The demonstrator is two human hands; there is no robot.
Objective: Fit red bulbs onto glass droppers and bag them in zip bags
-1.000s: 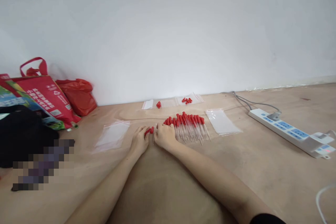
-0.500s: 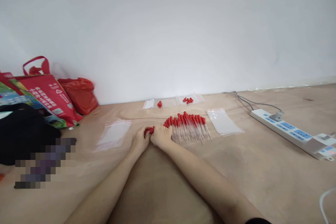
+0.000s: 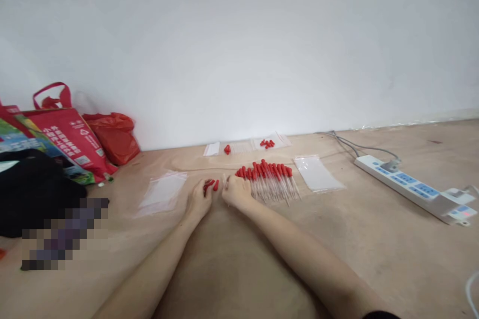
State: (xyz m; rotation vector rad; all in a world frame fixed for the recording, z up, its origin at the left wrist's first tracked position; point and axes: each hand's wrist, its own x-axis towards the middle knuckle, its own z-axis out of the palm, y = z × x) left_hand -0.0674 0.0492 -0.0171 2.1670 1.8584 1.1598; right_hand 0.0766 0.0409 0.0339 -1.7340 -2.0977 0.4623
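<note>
My left hand [image 3: 199, 200] is closed around several small red rubber bulbs [image 3: 208, 185]; one bulb [image 3: 216, 185] sticks out by its fingertips. Just to the right, my right hand [image 3: 237, 192] is closed in a pinch, with a thin clear dropper tube [image 3: 224, 180] showing upright at its fingers. A small gap separates the hands. Beside my right hand lies a wide row of droppers [image 3: 275, 179], clear tubes topped with red bulbs, their tips toward me. Some of the row is hidden behind that hand.
Flat clear bags [image 3: 163, 192] lie left and another bag [image 3: 318, 173] right. Near the wall are loose red bulbs [image 3: 227, 149], clear tubes [image 3: 242, 147] and a bag with bulbs [image 3: 267, 143]. A power strip [image 3: 411, 184] sits right; a red shopping bag [image 3: 71, 134] stands left.
My right hand has moved slightly right, away from my left hand, so a gap shows between them. The thin clear tube at its fingers is now visible.
</note>
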